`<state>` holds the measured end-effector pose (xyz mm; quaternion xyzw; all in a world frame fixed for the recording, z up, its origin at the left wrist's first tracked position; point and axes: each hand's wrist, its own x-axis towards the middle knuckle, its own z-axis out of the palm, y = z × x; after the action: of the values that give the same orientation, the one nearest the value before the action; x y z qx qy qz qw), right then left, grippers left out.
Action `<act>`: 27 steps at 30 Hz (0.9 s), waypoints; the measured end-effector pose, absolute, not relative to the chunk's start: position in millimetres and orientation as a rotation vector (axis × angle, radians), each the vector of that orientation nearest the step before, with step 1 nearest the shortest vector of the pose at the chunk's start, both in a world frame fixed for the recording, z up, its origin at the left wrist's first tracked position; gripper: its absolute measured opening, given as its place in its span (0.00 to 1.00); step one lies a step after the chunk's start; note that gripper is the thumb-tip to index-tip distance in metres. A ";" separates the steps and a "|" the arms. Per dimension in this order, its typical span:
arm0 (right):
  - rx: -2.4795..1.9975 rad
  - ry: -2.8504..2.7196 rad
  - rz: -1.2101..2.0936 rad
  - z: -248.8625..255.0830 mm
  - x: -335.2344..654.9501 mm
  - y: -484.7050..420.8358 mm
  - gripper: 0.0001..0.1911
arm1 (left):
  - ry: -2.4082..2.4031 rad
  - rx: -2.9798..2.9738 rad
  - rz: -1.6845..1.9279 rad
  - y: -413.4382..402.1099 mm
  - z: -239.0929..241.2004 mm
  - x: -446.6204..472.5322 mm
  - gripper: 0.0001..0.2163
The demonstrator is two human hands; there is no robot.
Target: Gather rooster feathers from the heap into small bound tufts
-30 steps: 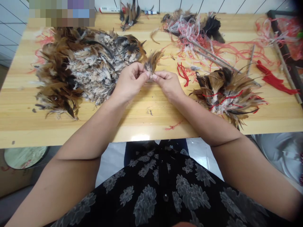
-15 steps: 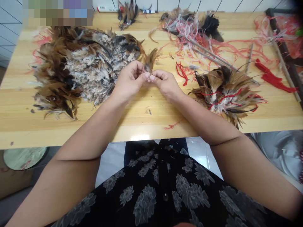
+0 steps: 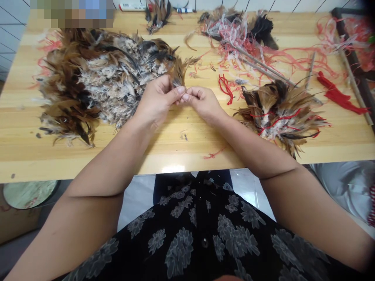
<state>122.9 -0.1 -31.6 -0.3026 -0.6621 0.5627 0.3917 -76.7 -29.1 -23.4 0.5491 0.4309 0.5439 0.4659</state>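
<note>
On a wooden table (image 3: pixel 164 158), red-threaded feathers (image 3: pixel 283 115) are lying at right. Slightly farther, the left hand (image 3: pixel 158 95) is pinching a small feather tuft (image 3: pixel 178 72) above the table; the right hand (image 3: pixel 204 103) is pressing thumb to finger at its base, any hold hidden. Leftward, a feather heap (image 3: pixel 111 78) is spreading; beyond, pink-and-white ribbons (image 3: pixel 227 33) are tangling.

The left fingers (image 3: pixel 177 92) hid the base of the small feather bunch (image 3: pixel 178 72). The right edge cut off the dark frame (image 3: pixel 340 26); lettering on the red-capped marker (image 3: pixel 133 7) was too small to read.
</note>
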 end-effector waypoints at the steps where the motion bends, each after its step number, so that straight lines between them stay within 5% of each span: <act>1: -0.785 -1.654 1.448 -27.0 124.0 -1.7 0.30 | 1.050 1.350 1.350 -25.7 -26.1 -78.7 0.43; 19: -0.866 -1.565 1.469 -14.4 132.1 -3.1 0.29 | 1.062 1.365 1.235 -18.6 -21.2 -93.6 0.41; 27: -0.964 -1.416 1.442 -5.2 135.4 3.8 0.24 | 1.302 1.716 1.322 10.4 -55.4 -123.2 0.17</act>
<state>135.4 3.8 -5.2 -0.3874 -0.5692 0.5794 0.4360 -123.2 10.4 -55.4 0.6471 0.4910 0.4988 0.3024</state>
